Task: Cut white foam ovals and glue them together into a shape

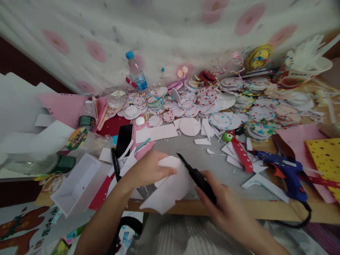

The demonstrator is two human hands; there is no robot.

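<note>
My left hand [148, 169] pinches a white foam sheet [170, 187] at its upper edge, fingers closed on it, near the table's front edge. My right hand [225, 205] grips black scissors [198, 179] whose blades point up and left into the sheet. The sheet hangs partly over the wooden table edge [249, 209]. White offcuts lie around both hands on the grey work surface [202, 159].
A blue glue gun [288, 171] lies right of my hands, a red-handled tool [240, 152] beyond it. Several dotted paper discs [207, 101] cover the back of the table. A phone [124, 139], black marker [115, 163], water bottle [136, 72] and white tray [77, 184] sit left.
</note>
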